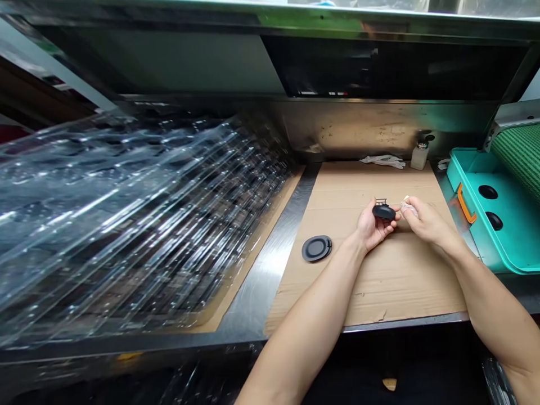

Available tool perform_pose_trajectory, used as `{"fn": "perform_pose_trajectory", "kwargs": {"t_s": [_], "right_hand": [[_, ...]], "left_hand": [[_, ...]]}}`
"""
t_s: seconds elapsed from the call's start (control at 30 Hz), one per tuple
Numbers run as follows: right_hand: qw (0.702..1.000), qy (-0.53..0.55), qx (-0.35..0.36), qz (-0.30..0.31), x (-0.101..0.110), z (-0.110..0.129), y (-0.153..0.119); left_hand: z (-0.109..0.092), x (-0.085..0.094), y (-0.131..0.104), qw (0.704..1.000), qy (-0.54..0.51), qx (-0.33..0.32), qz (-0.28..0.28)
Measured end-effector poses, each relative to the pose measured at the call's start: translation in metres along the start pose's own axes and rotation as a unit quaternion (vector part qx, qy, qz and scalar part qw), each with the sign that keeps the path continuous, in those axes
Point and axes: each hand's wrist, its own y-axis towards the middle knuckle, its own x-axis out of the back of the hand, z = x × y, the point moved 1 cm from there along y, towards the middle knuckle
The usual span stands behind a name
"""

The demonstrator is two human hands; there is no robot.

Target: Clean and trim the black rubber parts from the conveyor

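L hand point(373, 228) holds black disc point(383, 212); teal tray point(472, 169) w/ 2 discs.

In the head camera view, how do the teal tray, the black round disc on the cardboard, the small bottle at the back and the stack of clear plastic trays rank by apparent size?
1. Stack of clear plastic trays, though it is nearest the camera.
2. Teal tray.
3. Black round disc and small bottle: look alike, and the bottle sits farther back, so unranked.

Lying on the worktop point(270, 270): cardboard sheet point(379, 281) in the middle, stack of plastic trays point(126, 214) to its left, bin point(502, 225) to its right. On the cardboard: round disc point(316, 248) left of the left hand point(373, 228); bottle point(419, 154) and cloth point(383, 161) at the far edge, behind both hands. Right hand point(426, 220) just beside the left.
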Motion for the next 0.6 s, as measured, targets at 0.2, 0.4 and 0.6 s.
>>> {"fn": "perform_pose_trajectory", "kwargs": {"t_s": [0.2,0.4,0.6], "right_hand": [[0.982,-0.178,0.060,-0.008,-0.008,-0.006,0.000],[0.959,-0.276,0.050,0.033,-0.007,0.001,-0.002],[0.939,-0.334,-0.011,0.079,0.000,0.010,-0.005]], "left_hand": [[0.018,-0.007,0.002,0.981,0.178,-0.080,-0.017],[0.026,-0.005,0.005,0.944,0.306,-0.125,-0.026],[0.026,-0.008,0.001,0.922,0.364,-0.127,-0.030]]}}
